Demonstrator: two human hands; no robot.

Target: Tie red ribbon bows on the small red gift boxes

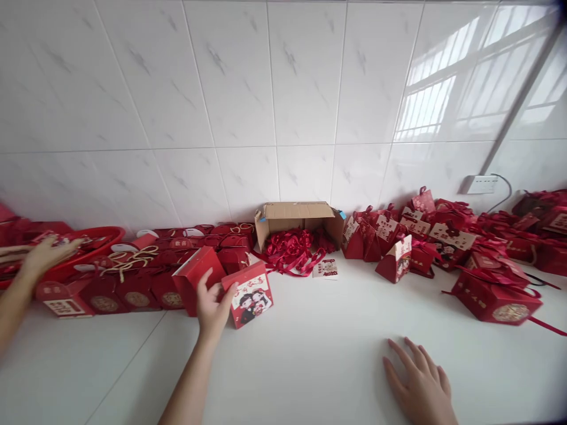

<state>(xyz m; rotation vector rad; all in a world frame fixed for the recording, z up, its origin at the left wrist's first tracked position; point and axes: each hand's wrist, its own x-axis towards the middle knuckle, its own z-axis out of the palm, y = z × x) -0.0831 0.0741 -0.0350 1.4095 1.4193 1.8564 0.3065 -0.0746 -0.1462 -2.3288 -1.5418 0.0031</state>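
A white tiled wall (239, 88) rises behind your pale table (310, 360). The couple-print box (254, 304) is tilted left of the table's middle, by your left hand (213, 313), whose thumb and fingers look closed on its edge; whether they also grip the plain box (192, 292) just beside it, you cannot tell from here. Your right hand (420, 383) is empty, fingers loosely spread, well apart. The step looks like handling this box; the next move seems to call for a steady left grip, the right free to help. Beyond are a card (325, 270) and a carton (299, 209) of ribbons (290, 245); leftward, a co-worker's hand (49, 254) at a basin (117, 234); rightward, ribboned boxes (491, 298).
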